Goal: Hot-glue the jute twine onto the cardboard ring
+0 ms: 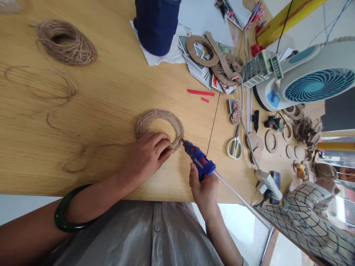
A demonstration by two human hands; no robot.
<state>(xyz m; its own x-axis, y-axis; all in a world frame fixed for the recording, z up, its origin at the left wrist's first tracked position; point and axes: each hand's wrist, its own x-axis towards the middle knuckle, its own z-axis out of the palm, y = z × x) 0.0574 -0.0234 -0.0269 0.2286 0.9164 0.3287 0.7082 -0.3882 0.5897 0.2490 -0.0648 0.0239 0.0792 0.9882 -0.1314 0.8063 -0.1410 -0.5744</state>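
A cardboard ring (174,123) partly wrapped in brown twine lies flat on the wooden table (111,96). My left hand (146,155) presses on the ring's near edge, fingers curled over the twine. My right hand (203,190) grips a blue hot glue gun (198,159) with a clear glue stick trailing behind it. The gun's nozzle touches the ring's right edge, close to my left fingertips. A dark green bangle (65,218) sits on my left wrist.
A coil of twine (65,42) lies at the far left, with loose strands trailing across the table. A dark blue cylinder (156,24), a bare cardboard ring (200,51), paper, scissors (234,146), cardboard discs (271,141) and a blue-white fan (310,79) crowd the right side.
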